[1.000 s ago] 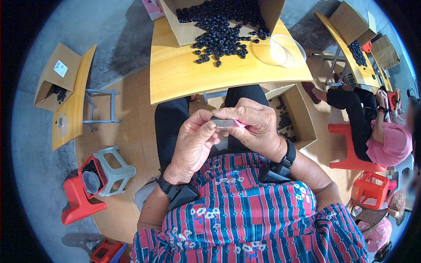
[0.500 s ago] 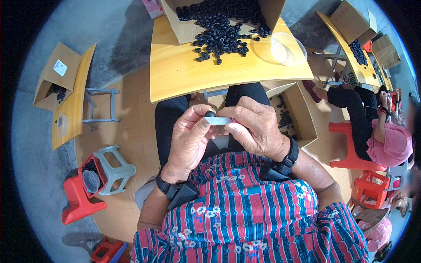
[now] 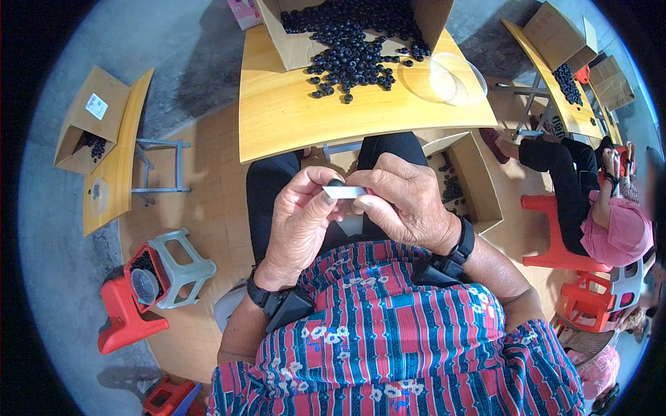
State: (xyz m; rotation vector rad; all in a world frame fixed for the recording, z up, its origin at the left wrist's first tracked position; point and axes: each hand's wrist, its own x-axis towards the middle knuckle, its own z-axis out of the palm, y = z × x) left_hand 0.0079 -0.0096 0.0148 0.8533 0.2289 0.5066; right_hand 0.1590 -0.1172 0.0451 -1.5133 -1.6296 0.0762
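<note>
Above my lap, my left hand (image 3: 300,225) pinches a small round black part (image 3: 336,182) between thumb and fingers. My right hand (image 3: 409,201) grips a flat, silver-grey knife blade (image 3: 345,192), with a bit of red showing by its fingers. The blade's pointed end lies against the black part, next to my left thumb. Most of the black part is hidden behind the blade and fingers. Ahead, a heap of similar black parts (image 3: 350,66) spills from a cardboard box (image 3: 277,43) onto the yellow table (image 3: 305,118).
A clear plastic lid (image 3: 444,80) lies on the table's right side. Below, an open carton (image 3: 479,180) holds more black parts. At left stand a grey-green stool (image 3: 184,256) and a red stool (image 3: 125,315) beside a red bin (image 3: 158,260). Another person (image 3: 614,218) sits at right.
The blade has tilted slightly, and its pointed end now covers more of the black part. Both hands stay in nearly the same place. The whole view has shifted a little.
</note>
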